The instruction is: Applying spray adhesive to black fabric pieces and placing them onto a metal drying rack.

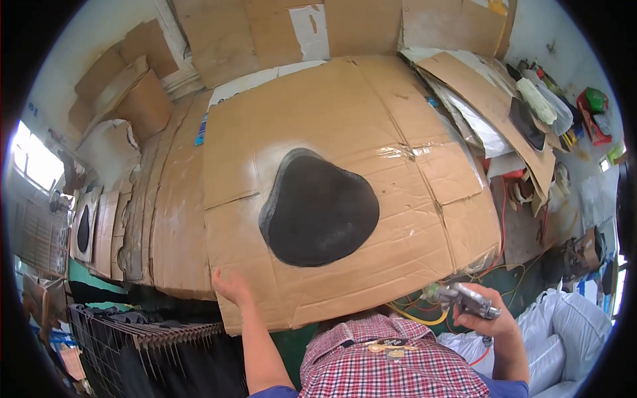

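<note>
Right hand (494, 317) had grip closed around spray gun (468, 300), just off near edge of cardboard (239, 152). Left hand (232, 288) was at near left corner, grip open; could not tell if touching. Black pad (322, 212) lay around middle of cardboard, narrower end away from person. White sacks (564, 331) were beside right arm.

Legible wording: none. Landmark: the large cardboard sheet (232, 156) before me.
Item: dark patch (391, 342), pale lettering, on the front of my checked apron (358, 377), at the sheet's near side; letters too small for me.
Item: blue-and-white printed scrap (201, 130), by the sheet's left edge; print unclear.
Item: blue marks (32, 108) on the wall (58, 76), well left of the sheet; unreadable.
</note>
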`<action>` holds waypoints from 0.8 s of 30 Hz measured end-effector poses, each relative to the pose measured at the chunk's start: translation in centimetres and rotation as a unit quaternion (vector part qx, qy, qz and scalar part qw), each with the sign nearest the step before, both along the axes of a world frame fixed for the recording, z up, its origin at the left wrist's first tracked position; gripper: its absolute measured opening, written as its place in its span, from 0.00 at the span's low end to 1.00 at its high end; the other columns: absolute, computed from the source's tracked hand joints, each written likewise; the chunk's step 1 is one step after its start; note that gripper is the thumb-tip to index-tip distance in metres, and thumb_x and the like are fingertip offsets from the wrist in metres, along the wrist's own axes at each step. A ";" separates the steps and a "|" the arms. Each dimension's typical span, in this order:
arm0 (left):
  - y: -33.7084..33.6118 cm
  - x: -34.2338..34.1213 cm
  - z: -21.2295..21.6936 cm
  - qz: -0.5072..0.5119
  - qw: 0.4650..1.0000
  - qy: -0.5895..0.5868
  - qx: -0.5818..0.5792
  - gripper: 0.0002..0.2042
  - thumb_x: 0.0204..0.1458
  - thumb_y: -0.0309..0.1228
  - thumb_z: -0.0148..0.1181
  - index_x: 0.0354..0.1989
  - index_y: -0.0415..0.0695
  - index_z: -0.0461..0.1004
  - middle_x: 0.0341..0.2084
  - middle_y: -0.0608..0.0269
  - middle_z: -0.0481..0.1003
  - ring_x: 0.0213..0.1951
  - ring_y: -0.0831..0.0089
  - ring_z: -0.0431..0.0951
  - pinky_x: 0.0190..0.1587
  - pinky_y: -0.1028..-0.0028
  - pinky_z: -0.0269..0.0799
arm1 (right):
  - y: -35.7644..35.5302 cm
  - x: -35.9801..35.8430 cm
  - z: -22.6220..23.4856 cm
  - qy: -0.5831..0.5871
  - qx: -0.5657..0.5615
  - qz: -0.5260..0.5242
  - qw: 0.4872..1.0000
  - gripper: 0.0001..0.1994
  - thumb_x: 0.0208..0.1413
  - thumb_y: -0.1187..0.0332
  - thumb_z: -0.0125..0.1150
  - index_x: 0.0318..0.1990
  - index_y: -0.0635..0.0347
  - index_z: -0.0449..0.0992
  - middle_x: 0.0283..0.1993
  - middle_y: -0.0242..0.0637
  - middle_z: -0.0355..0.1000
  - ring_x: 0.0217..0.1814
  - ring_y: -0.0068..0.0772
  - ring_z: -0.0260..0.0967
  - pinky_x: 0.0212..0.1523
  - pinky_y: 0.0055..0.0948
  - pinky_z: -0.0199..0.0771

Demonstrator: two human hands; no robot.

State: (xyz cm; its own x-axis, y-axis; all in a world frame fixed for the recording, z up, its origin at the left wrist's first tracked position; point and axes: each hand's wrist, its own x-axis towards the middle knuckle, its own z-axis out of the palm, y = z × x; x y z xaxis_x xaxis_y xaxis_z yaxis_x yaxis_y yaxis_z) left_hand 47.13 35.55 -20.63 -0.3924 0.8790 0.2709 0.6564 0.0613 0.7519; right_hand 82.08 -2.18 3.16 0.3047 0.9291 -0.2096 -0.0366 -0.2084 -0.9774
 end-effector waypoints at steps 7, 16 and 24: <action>-2.1 -4.2 -0.5 0.043 0.985 -0.143 -0.084 0.20 0.42 0.20 0.54 0.47 0.38 0.65 0.48 0.52 0.64 0.51 0.58 0.64 0.54 0.66 0.60 | 0.8 -3.8 3.7 -0.071 0.021 -0.152 0.986 0.28 0.47 0.73 0.64 0.57 0.69 0.62 0.34 0.35 0.71 0.31 0.20 0.68 0.32 0.22 0.71; -1.9 -7.5 -1.6 0.029 0.992 -0.095 -0.072 0.18 0.43 0.21 0.51 0.47 0.40 0.67 0.45 0.55 0.66 0.45 0.61 0.66 0.49 0.68 0.62 | -1.1 -6.2 2.9 -0.015 0.024 0.007 1.000 0.28 0.44 0.76 0.65 0.56 0.68 0.64 0.36 0.36 0.71 0.34 0.22 0.67 0.36 0.24 0.68; -3.7 -4.3 0.3 0.018 0.983 -0.145 -0.108 0.18 0.43 0.21 0.52 0.46 0.40 0.68 0.42 0.57 0.69 0.41 0.65 0.69 0.46 0.70 0.65 | 2.4 -6.9 3.2 -0.077 0.056 -0.152 0.984 0.27 0.48 0.76 0.59 0.58 0.70 0.60 0.34 0.36 0.70 0.30 0.20 0.67 0.33 0.20 0.72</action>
